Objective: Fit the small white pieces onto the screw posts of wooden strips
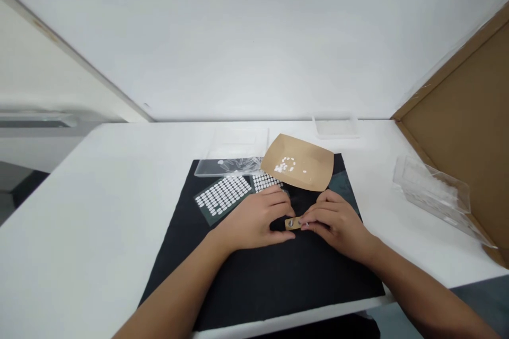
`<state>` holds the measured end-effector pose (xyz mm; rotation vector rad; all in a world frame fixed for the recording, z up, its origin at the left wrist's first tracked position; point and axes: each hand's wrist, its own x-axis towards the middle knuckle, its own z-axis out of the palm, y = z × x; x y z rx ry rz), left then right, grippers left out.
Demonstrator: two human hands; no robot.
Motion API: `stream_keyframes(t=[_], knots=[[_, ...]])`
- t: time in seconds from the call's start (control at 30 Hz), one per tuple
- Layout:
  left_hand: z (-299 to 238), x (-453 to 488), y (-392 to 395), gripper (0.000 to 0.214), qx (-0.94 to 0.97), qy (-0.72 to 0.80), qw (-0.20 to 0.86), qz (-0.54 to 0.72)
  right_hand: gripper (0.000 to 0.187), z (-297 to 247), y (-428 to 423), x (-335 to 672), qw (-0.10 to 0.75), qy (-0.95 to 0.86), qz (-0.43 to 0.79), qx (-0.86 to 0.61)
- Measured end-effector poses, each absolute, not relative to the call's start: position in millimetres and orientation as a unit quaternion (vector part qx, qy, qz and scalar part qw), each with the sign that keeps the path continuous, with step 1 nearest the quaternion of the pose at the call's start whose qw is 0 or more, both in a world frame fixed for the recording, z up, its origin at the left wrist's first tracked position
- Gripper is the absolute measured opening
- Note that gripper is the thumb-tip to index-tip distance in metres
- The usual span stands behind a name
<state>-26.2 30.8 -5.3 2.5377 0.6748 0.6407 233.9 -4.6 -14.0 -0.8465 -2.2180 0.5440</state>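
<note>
A small brown strip [293, 223] with dark, shiny round spots lies between my hands, just above the black mat [254, 280]. My left hand [260, 220] holds its left end, the thumb on the near edge and the fingers on the far edge. At the other end my right hand [340, 225] pinches the strip, its fingers hiding that part. A tiny white bit [306, 224] shows at the right fingertips; I cannot make out what it is. Close beyond the left hand are a sheet of white oval stickers [225, 196] and a second sticker sheet [267, 182].
A brown paper tray [318, 161] with loose white ovals stands beyond my hands. Left of it, a clear plastic lid or tray [207, 168] holds thin clear pieces. A clear box [433, 185] is at the right, a shallow clear container [336, 128] by the back wall.
</note>
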Motion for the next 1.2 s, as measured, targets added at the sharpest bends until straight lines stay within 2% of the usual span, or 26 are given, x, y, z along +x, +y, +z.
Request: stream_keyframes(t=[0.17, 0.47, 0.77, 0.9, 1.2], knots=[[-10.8, -26.7, 31.8, 0.02, 0.92, 0.249, 0.218, 0.21, 0.018, -28.0, -7.1, 228.8, 0.337, -0.854, 0.181, -0.353], [-12.6, -26.1, 31.1, 0.014, 0.914, 0.249, 0.252, 0.201, 0.008, -26.5, -5.4, 226.6, 0.314, -0.85, 0.204, -0.371], [-14.8, -26.8, 29.9, 0.016, 0.914, 0.252, 0.249, 0.199, 0.01, -25.0, -4.1, 226.9, 0.32, -0.844, 0.21, -0.377], [-13.9, -27.3, 28.3, 0.015, 0.913, 0.257, 0.247, 0.197, 0.002, -23.7, -4.3, 227.3, 0.315, -0.854, 0.212, -0.356], [-10.2, -27.3, 25.0, 0.011, 0.907, 0.27, 0.251, 0.204, 0.002, -23.2, -5.2, 225.5, 0.303, -0.862, 0.2, -0.352]])
